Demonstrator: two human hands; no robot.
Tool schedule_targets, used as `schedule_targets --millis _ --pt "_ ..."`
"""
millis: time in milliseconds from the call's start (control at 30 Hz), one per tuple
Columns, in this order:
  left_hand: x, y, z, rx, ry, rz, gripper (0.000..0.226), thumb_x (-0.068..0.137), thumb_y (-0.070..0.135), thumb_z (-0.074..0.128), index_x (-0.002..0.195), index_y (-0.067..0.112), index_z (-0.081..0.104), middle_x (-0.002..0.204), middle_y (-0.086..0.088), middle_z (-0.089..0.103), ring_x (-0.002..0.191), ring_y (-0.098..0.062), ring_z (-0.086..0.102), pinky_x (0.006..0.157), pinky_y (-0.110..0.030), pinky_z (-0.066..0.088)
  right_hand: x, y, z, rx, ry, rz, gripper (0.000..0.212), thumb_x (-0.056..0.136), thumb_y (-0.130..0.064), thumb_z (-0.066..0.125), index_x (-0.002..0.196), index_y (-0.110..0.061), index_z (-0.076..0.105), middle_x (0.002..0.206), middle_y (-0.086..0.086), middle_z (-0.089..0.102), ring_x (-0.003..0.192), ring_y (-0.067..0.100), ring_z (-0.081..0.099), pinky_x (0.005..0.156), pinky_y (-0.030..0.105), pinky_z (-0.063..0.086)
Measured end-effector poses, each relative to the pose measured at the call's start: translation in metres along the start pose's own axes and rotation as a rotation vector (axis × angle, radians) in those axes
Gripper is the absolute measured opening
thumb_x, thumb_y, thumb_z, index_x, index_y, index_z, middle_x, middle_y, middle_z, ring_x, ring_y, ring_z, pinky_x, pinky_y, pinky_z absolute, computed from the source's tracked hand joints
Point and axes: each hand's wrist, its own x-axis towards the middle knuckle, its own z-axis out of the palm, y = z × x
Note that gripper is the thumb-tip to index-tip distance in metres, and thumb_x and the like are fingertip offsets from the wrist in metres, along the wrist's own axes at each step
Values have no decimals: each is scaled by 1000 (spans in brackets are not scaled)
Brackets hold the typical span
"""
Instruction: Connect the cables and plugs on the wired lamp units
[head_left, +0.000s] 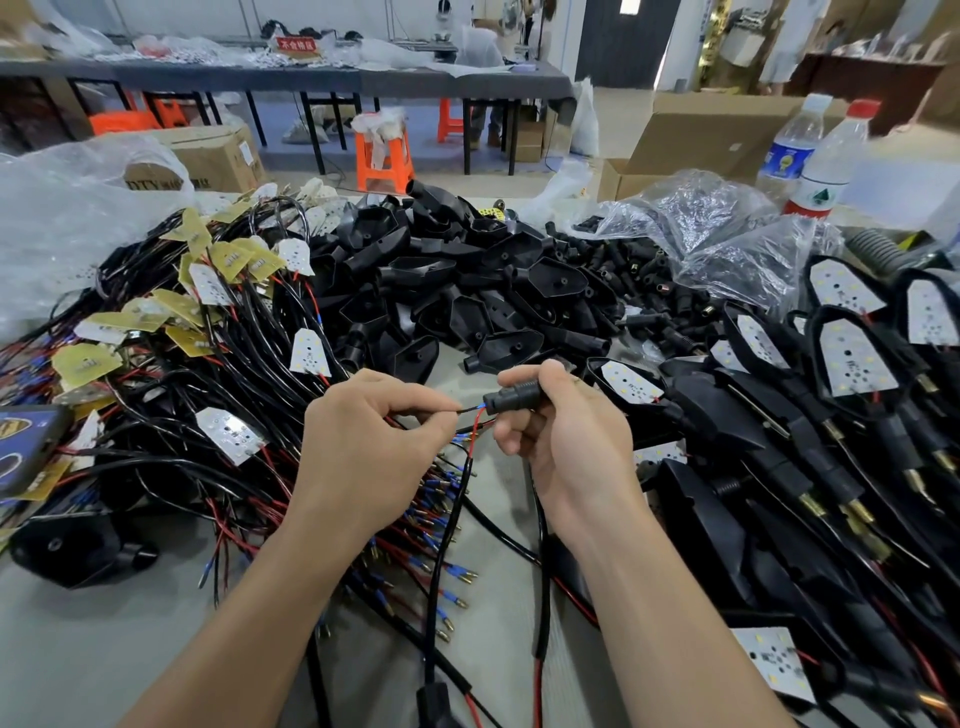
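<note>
My right hand (563, 441) grips a short black tubular plug (511, 399) between thumb and fingers, held level above the table. My left hand (371, 441) pinches a thin black-sleeved cable (439, 414) whose red and blue-tipped wire ends (477, 415) meet the plug's left opening. The cable hangs down between my forearms toward the table's front edge. A tangle of wired LED boards (228, 434) with red and black leads lies left of my hands.
Black lamp housings (415, 270) are heaped behind my hands, with small black plugs (623, 270) beside them. Assembled lamp units (852, 358) are stacked on the right. Two water bottles (826, 156) and plastic bags stand at the back right. A phone (26, 447) lies at the left edge.
</note>
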Motion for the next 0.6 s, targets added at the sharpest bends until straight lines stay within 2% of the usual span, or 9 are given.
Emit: schedule_targets --millis 100,200,300,400,500,600 --pt "-2 -2 4 10 -4 35 30 75 21 89 75 49 78 90 30 69 84 4 67 72 -8 48 -2 1 4 -23 -43 17 40 111 -23 41 94 0 70 72 13 69 52 19 60 50 27 48" --pt "-2 -5 6 -57 5 7 29 74 30 90 92 50 78 85 33 73 87 5 69 77 -13 52 -3 1 6 -16 -50 18 40 111 -22 40 95 0 69 71 14 69 53 19 60 50 26 48" --pt "2 -10 5 -163 -70 -71 24 73 45 83 96 50 79 86 23 77 83 -13 75 81 -38 62 -2 1 3 1 -24 -1 40 111 -22 40 97 1 69 69 13 69 53 20 60 50 26 47" --pt "6 -12 4 -244 -91 -80 10 77 39 78 84 44 82 79 11 79 79 -14 76 82 -48 63 -1 1 2 12 -5 1 38 111 -22 41 99 1 69 68 11 68 54 20 60 49 26 47" --pt "6 -14 5 -236 -98 -71 10 78 33 79 82 42 83 76 11 79 76 -11 77 78 -42 63 -1 1 4 34 -4 5 26 108 -18 46 110 -2 67 70 11 69 52 20 60 49 25 47" --pt "4 -16 8 -213 -89 -50 15 78 29 86 84 42 82 73 15 77 73 -5 76 71 -22 58 -2 1 8 48 -39 24 19 107 -17 50 116 -4 60 74 13 72 51 19 62 49 25 48"
